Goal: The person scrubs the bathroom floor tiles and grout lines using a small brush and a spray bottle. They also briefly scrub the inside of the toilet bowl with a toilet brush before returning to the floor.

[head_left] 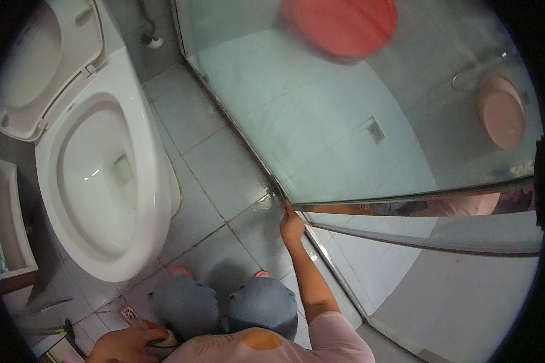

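Observation:
My right hand (292, 228) reaches down to the lower corner of the glass shower door (339, 151), against the metal floor track (242, 134). Its fingers are bent together at the metal edge, and what they hold, if anything, is hidden. Wet, shiny tile lies just left of the fingertips. Low at the left, my left hand (127, 346) is closed beside my thigh. A red and white patterned object (129, 314) and a greyish piece show by its fingers; their kind is unclear.
A white toilet (154, 212) with its lid raised stands at left. Behind the glass are a red basin (348, 27), a pink basin (502, 115) and a floor drain (376, 130). A toilet brush (154, 42) is at the back; an open box (12, 224) sits far left.

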The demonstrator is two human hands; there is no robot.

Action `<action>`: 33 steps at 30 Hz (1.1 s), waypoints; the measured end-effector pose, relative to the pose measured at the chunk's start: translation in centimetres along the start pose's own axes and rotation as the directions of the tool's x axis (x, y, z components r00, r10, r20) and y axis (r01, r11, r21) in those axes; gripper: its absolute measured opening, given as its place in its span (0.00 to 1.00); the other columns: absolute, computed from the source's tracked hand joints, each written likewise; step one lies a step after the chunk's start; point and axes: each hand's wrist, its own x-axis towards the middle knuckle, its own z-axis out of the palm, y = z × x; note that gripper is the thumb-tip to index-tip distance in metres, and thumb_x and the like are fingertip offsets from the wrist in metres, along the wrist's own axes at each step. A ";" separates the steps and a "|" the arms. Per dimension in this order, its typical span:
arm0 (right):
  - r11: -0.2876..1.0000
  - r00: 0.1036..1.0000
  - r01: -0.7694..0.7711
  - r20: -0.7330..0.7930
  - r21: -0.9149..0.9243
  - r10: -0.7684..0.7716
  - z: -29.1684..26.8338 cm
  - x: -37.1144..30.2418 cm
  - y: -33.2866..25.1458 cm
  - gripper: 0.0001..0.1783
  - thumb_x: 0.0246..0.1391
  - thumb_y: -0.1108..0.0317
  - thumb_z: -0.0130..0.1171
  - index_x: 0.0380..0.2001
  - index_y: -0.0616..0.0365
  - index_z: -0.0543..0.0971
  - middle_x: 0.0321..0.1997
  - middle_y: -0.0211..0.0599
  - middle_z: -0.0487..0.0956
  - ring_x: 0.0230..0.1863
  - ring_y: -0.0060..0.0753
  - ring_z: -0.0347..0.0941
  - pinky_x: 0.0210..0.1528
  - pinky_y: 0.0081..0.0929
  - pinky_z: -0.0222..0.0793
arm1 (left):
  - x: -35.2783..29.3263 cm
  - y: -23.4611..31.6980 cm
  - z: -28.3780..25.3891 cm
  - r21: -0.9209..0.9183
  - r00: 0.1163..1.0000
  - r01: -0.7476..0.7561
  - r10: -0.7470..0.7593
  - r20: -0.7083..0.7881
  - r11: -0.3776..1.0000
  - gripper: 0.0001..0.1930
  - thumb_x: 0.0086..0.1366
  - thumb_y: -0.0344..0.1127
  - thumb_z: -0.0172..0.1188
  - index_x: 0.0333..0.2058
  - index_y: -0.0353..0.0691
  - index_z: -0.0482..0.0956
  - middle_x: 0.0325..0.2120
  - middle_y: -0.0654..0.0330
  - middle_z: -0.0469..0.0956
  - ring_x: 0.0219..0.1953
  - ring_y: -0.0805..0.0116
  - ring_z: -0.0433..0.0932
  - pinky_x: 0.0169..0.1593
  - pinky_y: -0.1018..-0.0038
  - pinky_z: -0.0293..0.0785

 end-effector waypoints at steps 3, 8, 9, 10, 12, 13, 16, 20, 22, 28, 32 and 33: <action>1.000 0.998 -0.023 -0.052 0.001 0.023 -1.2 1.0 1.4 0.15 0.51 0.65 0.45 0.43 0.49 0.74 0.31 0.52 0.75 0.32 0.52 0.73 0.35 0.42 0.67 | 3.1 -1.1 0.6 -0.009 0.966 -0.239 0.237 -0.106 0.971 0.32 0.46 0.43 0.63 0.49 0.36 0.65 0.45 0.49 0.70 0.48 0.57 0.68 0.49 0.71 0.64; 0.983 0.982 0.162 -0.114 0.081 -0.152 -1.6 -3.2 3.5 0.16 0.51 0.67 0.43 0.42 0.51 0.74 0.27 0.53 0.75 0.27 0.55 0.72 0.31 0.43 0.67 | 8.8 -2.8 3.5 0.074 0.877 -0.473 0.477 -0.055 0.878 0.24 0.49 0.37 0.60 0.45 0.36 0.69 0.45 0.49 0.69 0.49 0.54 0.67 0.50 0.70 0.63; 0.987 0.987 0.145 -0.083 0.076 -0.138 -1.1 -1.7 2.7 0.16 0.51 0.67 0.44 0.42 0.51 0.74 0.27 0.52 0.75 0.27 0.55 0.72 0.31 0.43 0.67 | 10.1 -2.5 3.6 0.134 0.862 -0.506 0.506 0.031 0.852 0.22 0.50 0.36 0.59 0.44 0.36 0.70 0.44 0.49 0.70 0.48 0.53 0.67 0.50 0.70 0.64; 0.991 0.991 0.118 -0.062 0.059 -0.115 -1.0 0.0 2.3 0.16 0.51 0.67 0.44 0.42 0.50 0.74 0.27 0.52 0.75 0.27 0.55 0.72 0.31 0.43 0.67 | 11.1 -1.8 3.5 0.192 0.833 -0.553 0.537 0.130 0.811 0.20 0.51 0.35 0.58 0.44 0.37 0.71 0.43 0.49 0.71 0.48 0.52 0.67 0.49 0.69 0.64; 0.997 0.997 0.077 -0.030 0.028 -0.076 -0.7 2.2 1.6 0.16 0.51 0.66 0.45 0.43 0.49 0.74 0.27 0.51 0.75 0.27 0.56 0.71 0.30 0.43 0.67 | 10.8 0.6 2.3 0.111 0.735 -0.668 0.629 0.252 0.736 0.16 0.49 0.31 0.57 0.39 0.39 0.73 0.39 0.52 0.73 0.44 0.55 0.70 0.46 0.68 0.67; 0.994 0.995 0.084 -0.055 0.070 -0.080 -0.7 2.5 1.7 0.16 0.51 0.66 0.45 0.43 0.49 0.74 0.28 0.52 0.75 0.28 0.56 0.71 0.30 0.42 0.67 | 10.1 1.2 1.3 0.092 0.709 -0.695 0.659 0.250 0.713 0.15 0.49 0.30 0.57 0.39 0.39 0.73 0.38 0.53 0.74 0.43 0.55 0.71 0.45 0.67 0.67; 0.973 0.997 0.053 -0.067 0.226 -0.039 -0.5 -1.4 2.3 0.15 0.49 0.72 0.46 0.41 0.55 0.75 0.38 0.52 0.74 0.39 0.50 0.72 0.41 0.34 0.67 | 5.5 1.9 -2.3 0.096 0.727 -0.686 0.677 0.113 0.721 0.16 0.48 0.30 0.56 0.39 0.41 0.73 0.37 0.54 0.74 0.41 0.55 0.72 0.44 0.66 0.68; 0.971 0.983 0.112 -0.168 0.212 -0.076 -0.8 -3.0 3.9 0.15 0.49 0.68 0.47 0.41 0.50 0.75 0.32 0.50 0.75 0.33 0.51 0.73 0.34 0.38 0.68 | 2.8 0.6 -5.1 0.171 0.653 -0.707 0.727 -0.214 0.686 0.17 0.46 0.27 0.56 0.39 0.42 0.73 0.36 0.56 0.74 0.39 0.56 0.73 0.42 0.65 0.68; 0.985 0.994 0.039 -0.105 0.169 -0.022 0.3 1.0 1.4 0.15 0.48 0.70 0.48 0.41 0.52 0.75 0.34 0.49 0.75 0.34 0.51 0.73 0.35 0.37 0.68 | 3.4 -0.9 -5.0 0.239 0.516 -0.709 0.719 -0.465 0.663 0.16 0.43 0.23 0.58 0.34 0.42 0.74 0.32 0.60 0.74 0.37 0.60 0.74 0.39 0.65 0.69; 0.982 0.985 0.060 -0.168 0.178 -0.030 0.2 -0.6 2.3 0.16 0.49 0.73 0.45 0.42 0.54 0.75 0.36 0.50 0.75 0.38 0.49 0.73 0.40 0.35 0.68 | 5.4 -2.6 -6.8 0.556 0.275 -0.704 0.892 -0.360 0.442 0.13 0.37 0.21 0.59 0.26 0.43 0.75 0.29 0.63 0.73 0.35 0.62 0.74 0.38 0.67 0.70; 0.987 0.967 0.125 -0.234 0.104 -0.098 -0.2 -1.2 2.1 0.16 0.50 0.71 0.45 0.42 0.53 0.74 0.35 0.51 0.75 0.37 0.51 0.72 0.39 0.37 0.68 | 6.5 -3.9 -6.0 0.409 0.299 -0.813 0.900 -0.315 0.414 0.11 0.40 0.23 0.60 0.26 0.41 0.75 0.31 0.61 0.73 0.39 0.59 0.72 0.42 0.66 0.70; 0.996 0.995 -0.045 -0.089 0.076 0.051 0.0 0.2 -0.1 0.16 0.51 0.68 0.44 0.42 0.51 0.74 0.32 0.52 0.75 0.34 0.54 0.72 0.36 0.40 0.67 | 7.2 -3.7 -6.3 0.424 0.300 -0.826 0.927 -0.226 0.371 0.11 0.40 0.23 0.60 0.27 0.41 0.75 0.32 0.60 0.73 0.39 0.58 0.72 0.42 0.64 0.70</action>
